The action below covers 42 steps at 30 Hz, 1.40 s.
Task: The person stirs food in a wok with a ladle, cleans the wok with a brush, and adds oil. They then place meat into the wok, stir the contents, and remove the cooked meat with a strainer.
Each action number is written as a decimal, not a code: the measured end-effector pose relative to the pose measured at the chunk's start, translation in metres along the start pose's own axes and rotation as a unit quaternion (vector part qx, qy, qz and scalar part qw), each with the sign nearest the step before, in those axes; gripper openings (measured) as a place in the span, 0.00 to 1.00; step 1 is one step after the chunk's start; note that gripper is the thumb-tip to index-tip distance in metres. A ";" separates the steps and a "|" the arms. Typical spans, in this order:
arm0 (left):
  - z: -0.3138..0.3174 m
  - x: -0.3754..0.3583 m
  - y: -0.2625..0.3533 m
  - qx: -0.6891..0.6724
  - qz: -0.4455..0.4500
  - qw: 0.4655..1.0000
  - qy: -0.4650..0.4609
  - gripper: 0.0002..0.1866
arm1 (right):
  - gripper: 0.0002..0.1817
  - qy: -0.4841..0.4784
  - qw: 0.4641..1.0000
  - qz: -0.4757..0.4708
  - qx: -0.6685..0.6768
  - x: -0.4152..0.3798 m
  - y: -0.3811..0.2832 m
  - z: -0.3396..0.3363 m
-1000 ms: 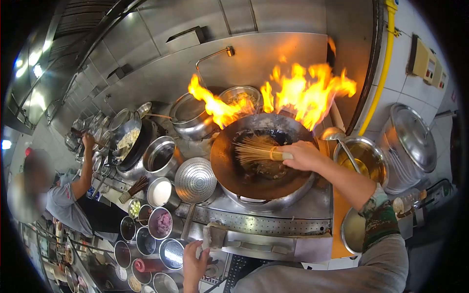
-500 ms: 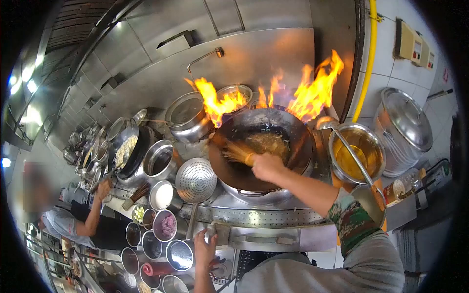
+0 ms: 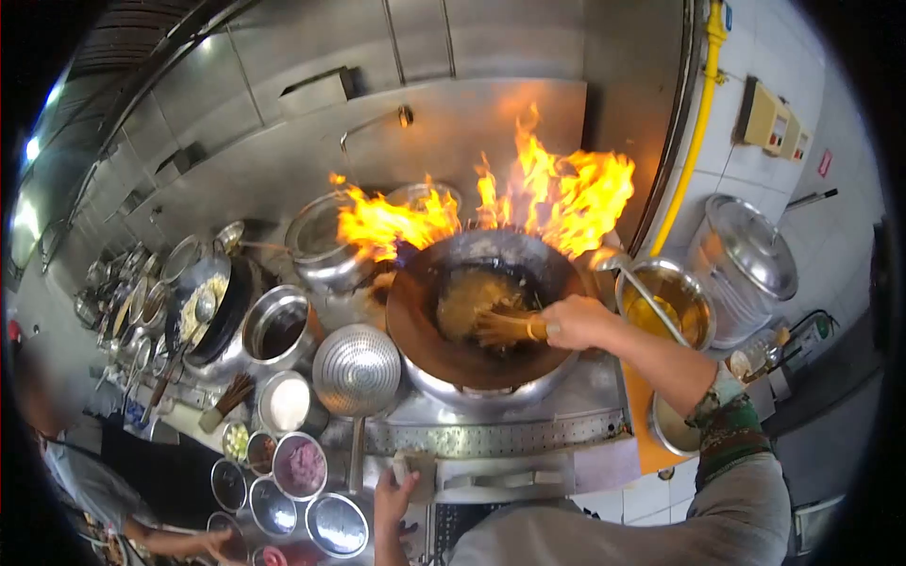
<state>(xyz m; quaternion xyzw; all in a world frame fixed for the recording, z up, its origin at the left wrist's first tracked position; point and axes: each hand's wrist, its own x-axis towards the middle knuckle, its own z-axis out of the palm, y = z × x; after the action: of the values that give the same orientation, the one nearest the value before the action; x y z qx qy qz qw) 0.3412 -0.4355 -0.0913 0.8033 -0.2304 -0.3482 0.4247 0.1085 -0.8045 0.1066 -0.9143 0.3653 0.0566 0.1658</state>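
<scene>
My right hand (image 3: pixel 576 323) grips a bamboo wok brush (image 3: pixel 508 326) by its bound end. The bristles are down in the dark wok (image 3: pixel 415 307), in cloudy liquid (image 3: pixel 462 294). Flames (image 3: pixel 566 198) rise high behind the wok's far rim. At the stove's front edge, my left hand (image 3: pixel 390 498) is closed at a pale knob-like piece (image 3: pixel 411 472); part of its fingers is hidden. A large round skimmer (image 3: pixel 356 370) rests left of the wok, its handle pointing down toward that hand.
A ladle (image 3: pixel 651 300) leans across a pot of yellow liquid (image 3: pixel 699 311) on the right, beside a lidded steel container (image 3: pixel 746 245). Several ingredient bowls, including one of chopped purple pieces (image 3: pixel 305 466), sit at lower left. A co-worker's hand (image 3: pixel 219 542) is near them.
My right hand has swung the brush round, from the wok's left side to its right. The flames have shifted shape. The co-worker's hand has dropped from the far pan to the bowls.
</scene>
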 end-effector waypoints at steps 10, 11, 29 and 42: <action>-0.007 -0.001 0.035 0.038 0.016 0.994 -0.101 0.26 | 0.14 0.009 0.985 0.097 -0.141 0.036 0.014 0.010; -0.013 -0.013 0.043 -0.023 -0.012 0.997 -0.074 0.24 | 0.15 0.015 0.991 0.056 -0.121 0.016 0.007 -0.010; 0.103 0.049 0.180 -0.390 -0.236 0.847 -0.273 0.28 | 0.19 0.069 0.993 0.048 -0.077 0.061 0.042 -0.013; 0.109 0.057 0.178 -0.400 -0.238 0.847 -0.257 0.17 | 0.20 0.218 0.952 0.026 0.213 0.123 0.006 0.080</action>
<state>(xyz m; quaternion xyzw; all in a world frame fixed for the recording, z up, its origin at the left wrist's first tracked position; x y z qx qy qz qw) 0.2823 -0.6248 -0.0055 0.4758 0.0262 -0.6943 0.5393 0.1954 -0.8608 0.0026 -0.8383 0.4194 -0.2186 0.2714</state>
